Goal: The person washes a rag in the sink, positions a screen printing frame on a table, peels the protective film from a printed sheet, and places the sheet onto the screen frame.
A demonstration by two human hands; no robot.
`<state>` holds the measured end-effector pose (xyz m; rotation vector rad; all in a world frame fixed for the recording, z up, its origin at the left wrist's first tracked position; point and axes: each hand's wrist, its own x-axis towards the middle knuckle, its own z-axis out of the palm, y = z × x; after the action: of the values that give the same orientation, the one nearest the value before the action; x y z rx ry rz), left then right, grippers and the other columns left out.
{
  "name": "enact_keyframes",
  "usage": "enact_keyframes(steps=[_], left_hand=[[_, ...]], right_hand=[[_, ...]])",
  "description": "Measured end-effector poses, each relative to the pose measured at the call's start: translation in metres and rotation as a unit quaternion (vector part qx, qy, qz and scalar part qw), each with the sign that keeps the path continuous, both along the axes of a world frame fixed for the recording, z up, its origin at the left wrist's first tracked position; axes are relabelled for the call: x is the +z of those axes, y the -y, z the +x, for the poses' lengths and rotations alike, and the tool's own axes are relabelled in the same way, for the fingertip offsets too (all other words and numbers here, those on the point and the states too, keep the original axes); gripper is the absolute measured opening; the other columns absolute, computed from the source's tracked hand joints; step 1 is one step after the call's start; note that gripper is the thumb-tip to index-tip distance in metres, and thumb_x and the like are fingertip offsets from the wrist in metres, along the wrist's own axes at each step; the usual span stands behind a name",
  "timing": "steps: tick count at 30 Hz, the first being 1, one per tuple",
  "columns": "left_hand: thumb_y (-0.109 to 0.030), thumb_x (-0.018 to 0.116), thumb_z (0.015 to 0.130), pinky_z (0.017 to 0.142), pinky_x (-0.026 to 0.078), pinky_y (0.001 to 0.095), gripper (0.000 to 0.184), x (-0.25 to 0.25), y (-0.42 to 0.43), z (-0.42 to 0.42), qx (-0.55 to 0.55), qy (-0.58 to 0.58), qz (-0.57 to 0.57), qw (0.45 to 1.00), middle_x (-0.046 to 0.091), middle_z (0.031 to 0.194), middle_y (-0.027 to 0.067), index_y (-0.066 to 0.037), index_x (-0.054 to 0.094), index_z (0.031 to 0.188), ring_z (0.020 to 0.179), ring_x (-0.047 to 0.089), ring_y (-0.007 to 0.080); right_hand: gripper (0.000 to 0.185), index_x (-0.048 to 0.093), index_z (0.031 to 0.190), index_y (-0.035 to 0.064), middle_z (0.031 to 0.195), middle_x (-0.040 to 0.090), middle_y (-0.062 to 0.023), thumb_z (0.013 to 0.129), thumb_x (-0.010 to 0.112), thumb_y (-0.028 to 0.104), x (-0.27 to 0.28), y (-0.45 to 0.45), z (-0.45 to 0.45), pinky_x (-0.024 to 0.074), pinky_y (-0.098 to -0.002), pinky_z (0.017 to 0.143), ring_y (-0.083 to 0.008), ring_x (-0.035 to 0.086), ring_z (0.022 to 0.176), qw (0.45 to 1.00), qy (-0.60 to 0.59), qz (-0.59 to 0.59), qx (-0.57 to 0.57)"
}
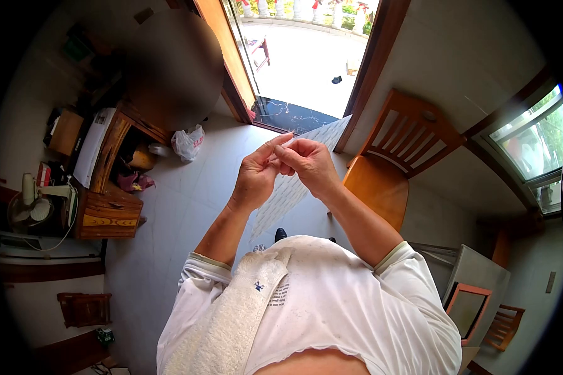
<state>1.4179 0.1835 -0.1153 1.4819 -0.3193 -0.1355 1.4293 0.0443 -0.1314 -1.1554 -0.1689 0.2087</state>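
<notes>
The left hand (256, 174) and the right hand (311, 166) met out in front of the belly, with their fingertips close together. The left hand was half curled, and its pointing finger stuck out long, up and toward the right hand. The right hand was bent in, with its thumb reaching over to the left hand's fingers. Both hands looked pinched — but I could not tell what, if anything, was in the pinch.

The sheet (280, 203) was just below and behind the hands in this view. It was pale, with rows of little grey marks. Its long way ran on a slant: one pointed end went away past the right hand, up by the door post (380, 59), and the other end came back below the left hand, near a black shoe (281, 234). I could not tell if the fingers held its edge.

To the right of the right hand was a wooden chair (376, 192). Ahead of both hands, past their tips, was a dark door sill (294, 115). Ahead and to the left of the left hand, a white bag (188, 143) sat on the floor (169, 206), and farther left was a wooden cabinet (109, 215). Back from the left hand, a fuzzy towel (241, 312) hung over a white shirt (344, 294).
</notes>
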Motion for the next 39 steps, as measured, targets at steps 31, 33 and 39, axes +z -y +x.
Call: enact_keyframes(steps=[31, 33, 39], left_hand=[[0.003, 0.048, 0.089, 0.076, 0.053, 0.0254, 0.038, -0.0061, -0.0066, -0.0041, -0.002, 0.002, -0.002, 1.0, 0.064, 0.099, 0.0088, -0.006, 0.055, 0.124, 0.084, 0.061, 0.0113], [0.003, 0.048, 0.089, 0.076, 0.053, 0.0255, 0.038, -0.0054, -0.0085, -0.0031, -0.008, 0.005, 0.003, 1.0, 0.064, 0.099, 0.0086, -0.006, 0.054, 0.125, 0.084, 0.061, 0.0111], [0.003, 0.048, 0.089, 0.077, 0.052, 0.0257, 0.039, -0.0009, -0.0068, -0.0043, 0.003, -0.008, -0.006, 1.0, 0.063, 0.098, 0.0081, -0.006, 0.052, 0.127, 0.084, 0.059, 0.0103]], right_hand=[[0.023, 0.063, 0.084, -0.0043, 0.076, 0.064, -0.0096, 0.087, 0.063, 0.019, 0.0028, -0.0026, -0.0075, 0.0499, -0.0232, 0.058, -0.011, 0.059, 0.063, 1.0, 0.01, 0.003, 0.006], [0.022, 0.063, 0.084, -0.0042, 0.076, 0.064, -0.0096, 0.087, 0.062, 0.017, -0.0001, -0.003, -0.0069, 0.0498, -0.0233, 0.058, -0.011, 0.058, 0.063, 1.0, 0.012, 0.005, 0.002], [0.017, 0.062, 0.085, -0.0044, 0.077, 0.064, -0.0092, 0.087, 0.06, 0.012, -0.0036, -0.0034, -0.007, 0.0502, -0.0236, 0.06, -0.0109, 0.059, 0.065, 1.0, 0.025, 0.015, -0.001]])
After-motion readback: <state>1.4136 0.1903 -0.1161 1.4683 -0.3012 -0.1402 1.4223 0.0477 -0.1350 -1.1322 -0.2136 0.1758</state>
